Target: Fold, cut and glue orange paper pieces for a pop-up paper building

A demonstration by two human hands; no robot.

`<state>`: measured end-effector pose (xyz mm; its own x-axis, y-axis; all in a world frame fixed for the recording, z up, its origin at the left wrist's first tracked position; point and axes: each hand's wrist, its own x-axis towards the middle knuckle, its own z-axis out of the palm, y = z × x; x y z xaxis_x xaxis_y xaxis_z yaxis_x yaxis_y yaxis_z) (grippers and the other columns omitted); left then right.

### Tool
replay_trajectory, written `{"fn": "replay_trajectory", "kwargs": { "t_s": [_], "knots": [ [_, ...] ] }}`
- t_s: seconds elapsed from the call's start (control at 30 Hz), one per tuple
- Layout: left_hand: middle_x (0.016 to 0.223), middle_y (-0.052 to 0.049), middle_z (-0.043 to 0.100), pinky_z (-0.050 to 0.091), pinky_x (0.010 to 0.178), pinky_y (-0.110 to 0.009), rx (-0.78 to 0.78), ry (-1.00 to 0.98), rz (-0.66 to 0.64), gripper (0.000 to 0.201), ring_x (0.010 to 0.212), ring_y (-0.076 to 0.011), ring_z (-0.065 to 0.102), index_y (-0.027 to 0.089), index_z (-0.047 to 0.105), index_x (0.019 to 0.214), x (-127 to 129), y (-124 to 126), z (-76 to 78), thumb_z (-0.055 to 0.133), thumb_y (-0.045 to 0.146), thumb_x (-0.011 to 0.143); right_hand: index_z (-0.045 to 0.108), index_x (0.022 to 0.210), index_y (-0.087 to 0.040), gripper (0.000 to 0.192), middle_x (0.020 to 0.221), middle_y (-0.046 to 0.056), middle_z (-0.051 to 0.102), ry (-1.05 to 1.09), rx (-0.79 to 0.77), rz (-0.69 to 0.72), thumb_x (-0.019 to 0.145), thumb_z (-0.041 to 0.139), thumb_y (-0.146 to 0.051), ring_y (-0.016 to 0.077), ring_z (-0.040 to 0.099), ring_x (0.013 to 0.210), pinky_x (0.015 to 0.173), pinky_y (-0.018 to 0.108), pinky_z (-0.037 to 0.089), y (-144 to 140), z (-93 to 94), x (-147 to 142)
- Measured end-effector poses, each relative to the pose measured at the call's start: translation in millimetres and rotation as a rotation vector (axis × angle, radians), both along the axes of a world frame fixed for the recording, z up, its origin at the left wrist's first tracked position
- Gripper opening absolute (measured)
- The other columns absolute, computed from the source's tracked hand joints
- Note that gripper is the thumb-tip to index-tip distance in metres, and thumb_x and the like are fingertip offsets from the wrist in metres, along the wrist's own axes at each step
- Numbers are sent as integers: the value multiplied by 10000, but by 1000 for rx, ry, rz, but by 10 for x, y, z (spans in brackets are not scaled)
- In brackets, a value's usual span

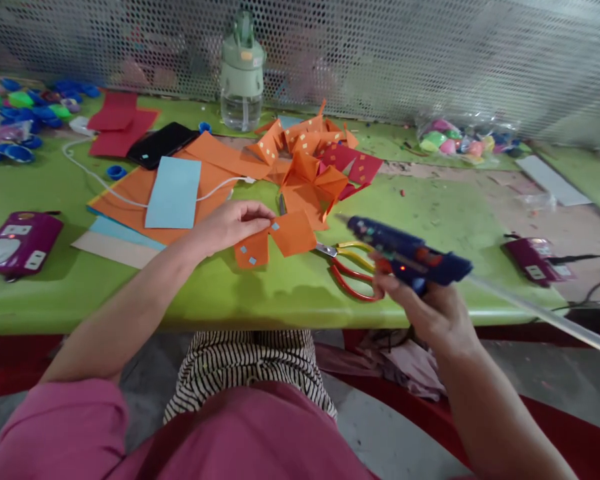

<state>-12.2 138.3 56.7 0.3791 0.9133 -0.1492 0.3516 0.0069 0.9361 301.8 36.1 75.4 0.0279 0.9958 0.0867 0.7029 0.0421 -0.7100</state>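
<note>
No writing or brand can be read on anything here. The left hand (230,225) rests on the green desk (260,293) near its front edge, fingers closed together on a folded orange paper piece (280,239) dotted with small pale-blue squares; the paper is flat, matte and creased into angular flaps. The right hand (430,308) hangs just off the front edge, fingers wrapped tight around the grip of a dark blue plastic glue gun (405,255), whose nozzle points left toward the paper without touching it; a long clear glue stick (545,315) juts from its back. Red-and-yellow-handled scissors (353,270) lie on the desk just beside the gun, between the two hands.

Behind the held piece sits a pile of similar folded orange and red shapes (315,160). Toward the left edge, flat orange sheets (215,167) carry a pale-blue rectangle (174,193), with a black phone (161,143) just behind. A pale-green bottle (241,73) with a clear base stands at the back edge. A clear bag (460,137) near the back right holds coloured rounded pieces. Purple power strips (17,243) lie at both sides.
</note>
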Motion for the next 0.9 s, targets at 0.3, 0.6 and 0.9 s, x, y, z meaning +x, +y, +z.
{"fn": "replay_trajectory", "kwargs": {
  "t_s": [0.3,0.6,0.9],
  "knots": [
    [969,-24,738,507,858,-309,78,94,-9,197,936,-174,685,194,704,1001,33,-33,76,600,304,876,690,945,-195,238,852,66,719,-182,135,378,943,549,-387,198,686,707,603,308,536,-21,-85,-377],
    [969,-27,753,482,785,-298,118,201,-19,247,888,-172,670,195,716,1045,26,-39,73,611,336,870,601,938,-214,176,809,69,697,-318,219,421,942,539,-379,200,679,668,591,299,505,20,-120,-446],
    [940,-22,754,465,746,-299,130,191,-24,259,856,-167,667,206,723,1037,22,-22,35,606,353,859,577,904,-226,151,729,29,651,-347,245,396,933,547,-372,170,607,558,525,290,464,57,-164,-445]
  ]
}}
